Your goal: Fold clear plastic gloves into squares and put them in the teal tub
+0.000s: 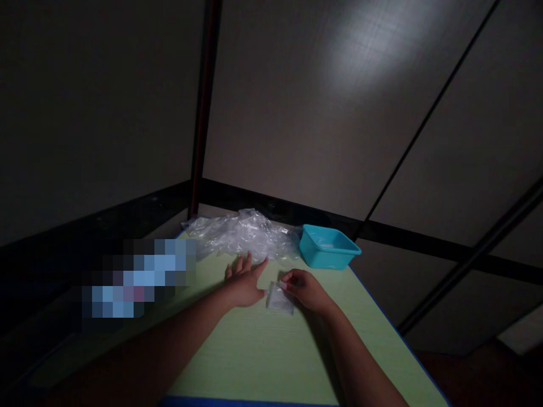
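Note:
A small, clear flat plastic packet (280, 301) lies on the pale green table (254, 350) in front of me. At its upper right edge, my right hand (306, 288) is closed, with the thumb and fingertips pinching the packet. My left hand (246, 284) is open, fingers spread toward the far side of the table, its thumb close to the packet's left edge. I cannot make out whether that thumb touches it. What is inside the packet, if anything, is too dim to tell.
Crumpled clear plastic sheeting (250, 232) is heaped along the table's far side. To its right stands a turquoise plastic basin (326, 259) with something pale inside. Dark-trimmed panels (288, 124) rise behind the table. A blurred-out patch (144, 277) covers the left side.

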`<state>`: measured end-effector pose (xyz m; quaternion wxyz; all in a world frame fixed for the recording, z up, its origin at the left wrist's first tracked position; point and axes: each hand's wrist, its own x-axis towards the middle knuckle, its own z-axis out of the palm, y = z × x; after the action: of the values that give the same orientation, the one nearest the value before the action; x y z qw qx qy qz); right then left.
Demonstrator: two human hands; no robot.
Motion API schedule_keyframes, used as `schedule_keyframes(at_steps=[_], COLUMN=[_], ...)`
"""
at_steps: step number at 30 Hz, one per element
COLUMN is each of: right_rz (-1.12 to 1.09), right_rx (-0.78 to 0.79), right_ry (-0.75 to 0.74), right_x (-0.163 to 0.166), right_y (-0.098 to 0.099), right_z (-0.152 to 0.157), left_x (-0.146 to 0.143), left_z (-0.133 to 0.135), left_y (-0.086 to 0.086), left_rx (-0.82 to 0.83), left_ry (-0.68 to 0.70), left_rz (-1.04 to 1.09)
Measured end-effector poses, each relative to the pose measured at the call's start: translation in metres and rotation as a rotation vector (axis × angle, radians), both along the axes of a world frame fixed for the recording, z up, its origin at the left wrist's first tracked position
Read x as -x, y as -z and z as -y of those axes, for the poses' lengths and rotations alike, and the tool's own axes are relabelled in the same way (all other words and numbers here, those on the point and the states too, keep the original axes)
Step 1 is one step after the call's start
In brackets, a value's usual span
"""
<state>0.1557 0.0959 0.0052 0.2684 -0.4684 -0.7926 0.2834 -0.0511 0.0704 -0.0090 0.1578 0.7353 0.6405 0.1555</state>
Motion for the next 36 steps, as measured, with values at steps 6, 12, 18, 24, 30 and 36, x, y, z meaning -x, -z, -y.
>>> schedule_keyframes(at_steps=[6,12,18,24,30,36], right_rz=[0.018,-0.111,-0.253,-0.213,-0.209,-0.185], right_rx=[-0.049,0.043,0.228,0.242,0.198,0.158], right_ry=[-0.035,-0.106,-0.177,-0.198,-0.218,-0.193], right_x=[0.000,0.007,0.009,0.011,0.013,0.012], right_y=[-0.004,-0.014,-0.011,-0.006,-0.006,-0.010], right_z=[0.006,0.011,0.012,0.009,0.010,0.013], left_x=[0.000,0.000,0.000,0.000,0.001,0.001], left_z=[0.000,0.003,0.005,0.005,0.004,0.002], left_y=[-0.001,-0.007,-0.008,-0.008,-0.006,-0.005], left_rx=[0.014,0.033,0.023,0.042,0.031,0.025], left_ry=[0.007,0.015,0.025,0.023,0.029,0.014], left_rz=[0.000,-0.010,-0.010,-0.028,-0.028,-0.026])
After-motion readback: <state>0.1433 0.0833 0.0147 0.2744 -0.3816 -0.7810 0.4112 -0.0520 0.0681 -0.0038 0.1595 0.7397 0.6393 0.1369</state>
